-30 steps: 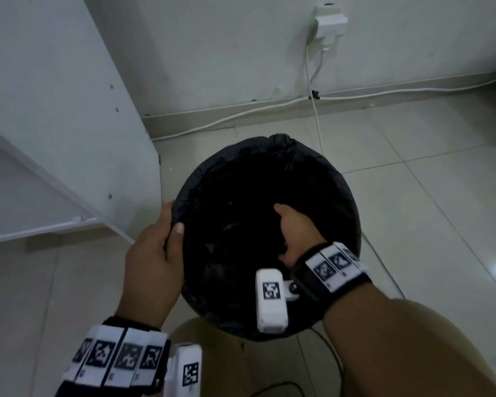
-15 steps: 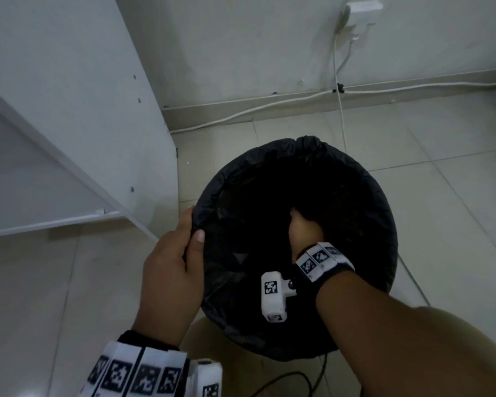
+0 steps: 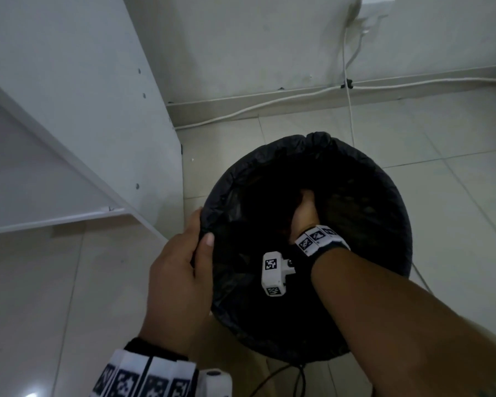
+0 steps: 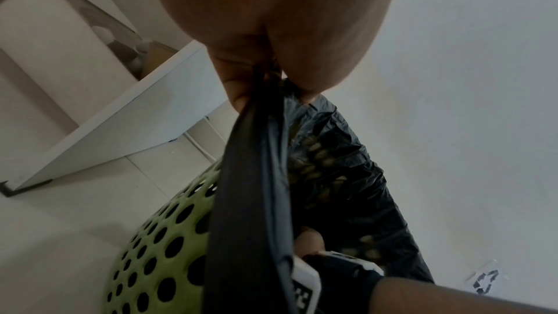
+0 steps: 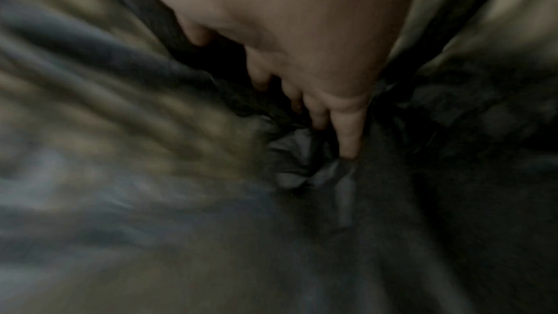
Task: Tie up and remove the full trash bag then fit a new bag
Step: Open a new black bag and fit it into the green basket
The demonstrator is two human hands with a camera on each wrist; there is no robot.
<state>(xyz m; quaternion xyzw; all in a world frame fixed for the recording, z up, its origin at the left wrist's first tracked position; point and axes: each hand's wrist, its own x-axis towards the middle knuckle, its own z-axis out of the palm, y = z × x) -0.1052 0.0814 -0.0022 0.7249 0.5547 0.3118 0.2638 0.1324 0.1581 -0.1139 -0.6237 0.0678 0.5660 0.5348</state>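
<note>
My left hand pinches the rim of the black bag, which lines the green basket on the floor; if this pinch slips, I think the thin, wrinkled plastic will fall inside. My right hand is deep in the bag, its fingers straight, pushing the folds down.

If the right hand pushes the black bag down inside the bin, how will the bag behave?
The black bag looks thin and creased, so it probably crumples and gives way. The left hand pinches its edge at the rim, which likely stops slipping. The perforated green bin may let trapped air escape.
</note>
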